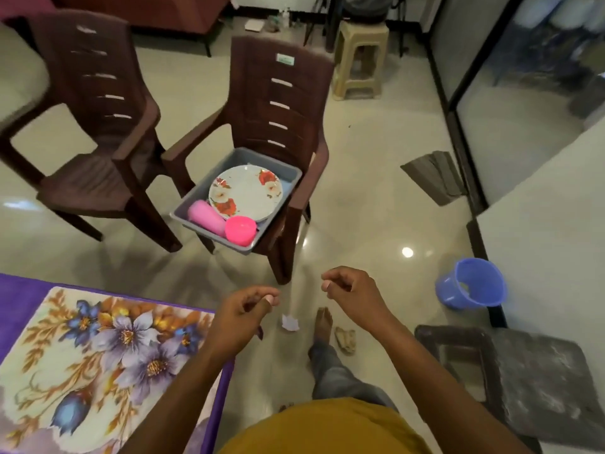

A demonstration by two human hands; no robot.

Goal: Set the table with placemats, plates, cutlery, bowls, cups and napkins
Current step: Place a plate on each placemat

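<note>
Both your grips, left hand and right hand, hung loosely curled, holding nothing; plate (in grey tray) sat well ahead.

Two brown plastic chairs stand side by side; the right one serves as the landmark. On its seat sits one grey tray. Inside that tray lie one floral plate, one pink cup on its side, and one pink bowl. Behind the chair stands one beige stool. To the chair's right, on the floor, are one blue bucket and one dark stool. In front of the chair and to its left lies one floral placemat on the purple-covered bench. Two hands show: one left, one right.
</note>
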